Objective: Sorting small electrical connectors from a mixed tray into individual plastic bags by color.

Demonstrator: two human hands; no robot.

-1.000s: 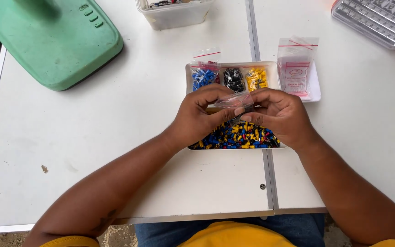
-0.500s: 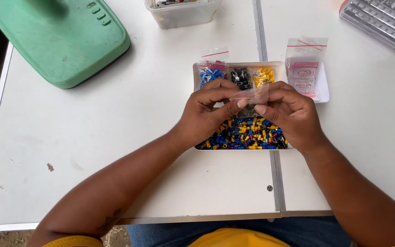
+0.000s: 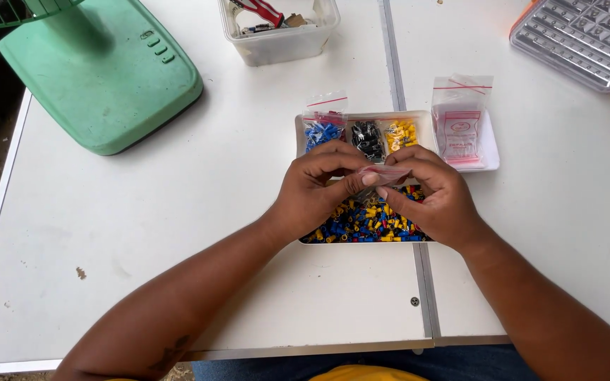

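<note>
The left hand (image 3: 317,189) and the right hand (image 3: 433,194) meet over a white compartment tray (image 3: 426,121) on the white table (image 3: 178,233). Both hands pinch a small clear zip bag (image 3: 384,173) with a red seal strip between thumbs and fingertips; the remaining fingers curl inward. The bag is held just above the tray's large front compartment. Most of the bag is covered by the fingers, so its contents cannot be determined.

The hands also hide much of the loose mix of blue, yellow, red and black connectors (image 3: 368,222) in the front compartment.

The rear row of the tray holds three small clear packets: blue pieces (image 3: 321,132) at left, black pieces (image 3: 367,136) in the middle, yellow pieces (image 3: 402,134) at right. An upright clear bag with red printing (image 3: 459,120) stands at the tray's right end; the print is too small to make out.

A green fan base (image 3: 107,77) is cut off at the upper left. A clear plastic tub (image 3: 280,35) and a grey ribbed panel (image 3: 587,39) are cut off at the top edge.
</note>
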